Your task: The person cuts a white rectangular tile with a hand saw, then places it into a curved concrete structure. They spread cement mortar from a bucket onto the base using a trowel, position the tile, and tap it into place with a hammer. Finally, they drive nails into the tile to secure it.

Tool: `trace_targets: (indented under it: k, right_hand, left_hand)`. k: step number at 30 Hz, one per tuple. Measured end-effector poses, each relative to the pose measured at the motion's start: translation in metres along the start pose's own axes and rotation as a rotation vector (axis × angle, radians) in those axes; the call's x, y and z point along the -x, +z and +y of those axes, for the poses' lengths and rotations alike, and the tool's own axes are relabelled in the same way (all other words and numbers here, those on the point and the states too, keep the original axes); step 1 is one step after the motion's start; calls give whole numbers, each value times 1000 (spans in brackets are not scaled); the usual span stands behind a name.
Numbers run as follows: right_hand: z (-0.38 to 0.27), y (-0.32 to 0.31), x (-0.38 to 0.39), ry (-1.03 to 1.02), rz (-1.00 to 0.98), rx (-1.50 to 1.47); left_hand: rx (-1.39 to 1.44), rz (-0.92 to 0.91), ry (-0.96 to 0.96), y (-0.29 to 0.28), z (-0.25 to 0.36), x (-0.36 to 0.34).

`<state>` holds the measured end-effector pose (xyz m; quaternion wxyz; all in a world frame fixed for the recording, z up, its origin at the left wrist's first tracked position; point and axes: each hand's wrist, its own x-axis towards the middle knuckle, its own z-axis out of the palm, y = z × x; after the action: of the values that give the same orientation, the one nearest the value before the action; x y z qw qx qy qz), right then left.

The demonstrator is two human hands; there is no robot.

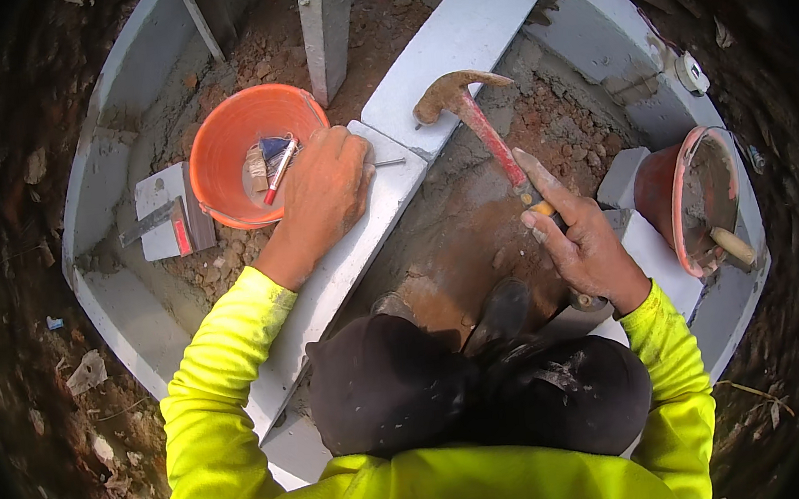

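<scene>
My right hand [584, 243] is closed round the lower handle of a claw hammer [495, 146]. Its worn head is up and to the left, over the pale grey block edge, and its handle is red with a yellow and dark grip. My left hand [327, 180] rests on the near pale block [328, 303], fingers closed, with a nail [390, 163] sticking out sideways from them to the right. Beside that hand stands an orange bucket [210, 152] holding a red-and-white marker [281, 171], a wound bundle of string [257, 170] and a dark blue piece.
A second pale block [457, 40] continues toward the far right. At right, a reddish bucket [661, 193] smeared with mortar holds a wooden-handled tool [734, 247]. A try square [155, 220] lies on a small block at left. Grey walls [119, 302] enclose rubble; a post [324, 37] stands far.
</scene>
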<state>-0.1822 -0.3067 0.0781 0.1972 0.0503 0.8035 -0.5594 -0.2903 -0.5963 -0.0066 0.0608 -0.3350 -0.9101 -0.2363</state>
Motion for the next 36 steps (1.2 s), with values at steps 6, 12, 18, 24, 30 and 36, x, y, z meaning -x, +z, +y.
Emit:
trace_targets:
  k: [6, 12, 18, 24, 30, 36]
  right_hand:
    - [6, 5, -1, -27, 72, -30]
    - [9, 9, -2, -1, 46, 11]
    - [17, 8, -5, -154, 21, 166]
    - [24, 10, -6, -332, -2, 262]
    - [26, 15, -5, -310, -11, 274]
    - [25, 6, -6, -348, 157, 278]
  left_hand:
    - [57, 138, -54, -1, 1, 0]
    - [109, 262, -88, -2, -8, -1]
    - [358, 336, -220, -2, -13, -7]
    - [594, 289, -324, -5, -11, -24]
    - [638, 165, -400, -6, -14, -46]
    - [542, -17, -278, 1, -11, -68]
